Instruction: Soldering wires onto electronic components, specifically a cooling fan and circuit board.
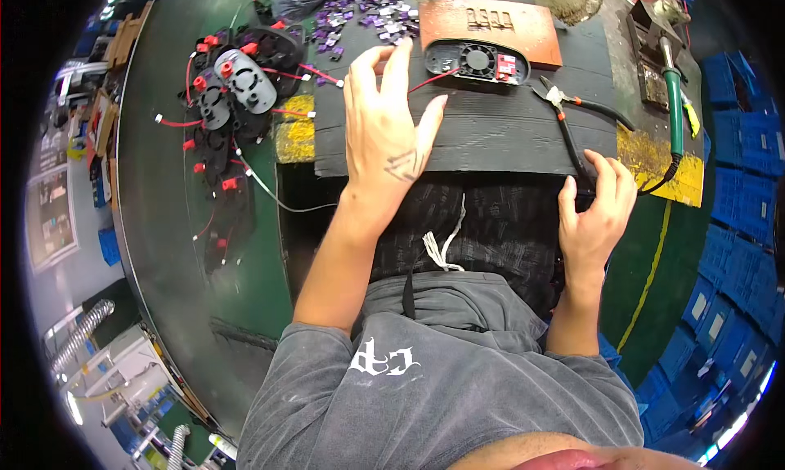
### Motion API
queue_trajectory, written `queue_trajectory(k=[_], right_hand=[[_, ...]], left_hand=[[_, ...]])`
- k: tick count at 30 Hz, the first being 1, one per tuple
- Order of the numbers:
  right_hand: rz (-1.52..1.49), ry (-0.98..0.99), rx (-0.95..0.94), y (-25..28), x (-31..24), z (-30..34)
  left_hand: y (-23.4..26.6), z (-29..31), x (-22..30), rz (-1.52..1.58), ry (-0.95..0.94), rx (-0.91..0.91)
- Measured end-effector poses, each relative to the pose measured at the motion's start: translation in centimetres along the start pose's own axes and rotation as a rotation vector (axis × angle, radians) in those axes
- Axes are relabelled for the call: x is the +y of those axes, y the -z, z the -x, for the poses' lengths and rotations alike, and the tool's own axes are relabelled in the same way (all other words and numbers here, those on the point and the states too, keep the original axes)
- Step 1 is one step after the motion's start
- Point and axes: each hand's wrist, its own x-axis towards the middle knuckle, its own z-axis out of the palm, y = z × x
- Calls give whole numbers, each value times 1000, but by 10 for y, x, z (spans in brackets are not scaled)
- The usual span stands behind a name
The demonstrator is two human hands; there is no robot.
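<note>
My left hand point(383, 123) is over the left part of the black tabletop. Its thumb stands well apart from the fingers, whose tips are beside a scatter of small purple-and-silver parts point(360, 16). Right of it lies an oval grey housing point(443, 64) with a black fan, a red board and a red wire. The housing rests against a copper-coloured block point(536, 33) with slots. My right hand point(603, 208) is at the table's front edge, thumb and fingers apart around the handle end of black-and-orange pliers point(564, 125). Whether it touches the handle, I cannot tell.
Several grey and black housings point(249, 82) with red-wired parts are heaped on the green surface at left. A green-handled soldering iron point(674, 102) sits in a metal stand point(648, 61) at right. Blue crates point(740, 135) are stacked beyond it.
</note>
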Motion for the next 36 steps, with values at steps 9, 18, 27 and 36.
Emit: queue_trajectory(k=[9, 18, 27, 36], right_hand=[[-49, 128, 284, 40, 12, 19], [-207, 165, 314, 59, -1, 46], [-410, 143, 50, 42, -57, 55], [-401, 508, -142, 37, -137, -30]], left_hand=[[87, 98, -29, -16, -59, -78], [121, 141, -72, -622, -284, -373], [156, 128, -75, -362, -109, -467], [174, 94, -77, -13, 44, -12]])
